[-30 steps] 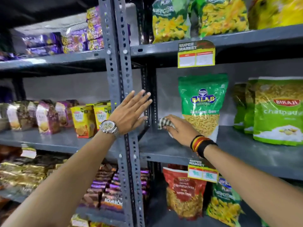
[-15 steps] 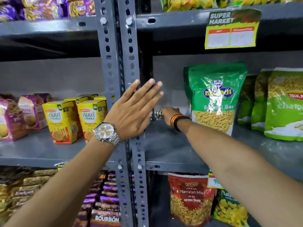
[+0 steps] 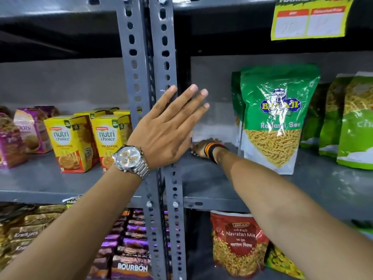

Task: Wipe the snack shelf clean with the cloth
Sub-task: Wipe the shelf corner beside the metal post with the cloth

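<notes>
My left hand [image 3: 167, 130], fingers [image 3: 182, 106] spread flat, presses on the grey perforated steel upright [image 3: 164, 57] between the bays. My right hand [image 3: 202, 148] reaches to the far left corner of the grey metal snack shelf [image 3: 201, 178]; I cannot tell how its fingers lie. Only a sliver of checked cloth [image 3: 193, 152] shows beneath it, left of the green Ratlami Sev pouch [image 3: 276, 118].

Green sev pouch [image 3: 276, 118] upright, yellow biscuit boxes [image 3: 88, 140] leftward beyond grey slotted uprights [image 3: 149, 57], red Navratan pouch [image 3: 238, 243] below.
</notes>
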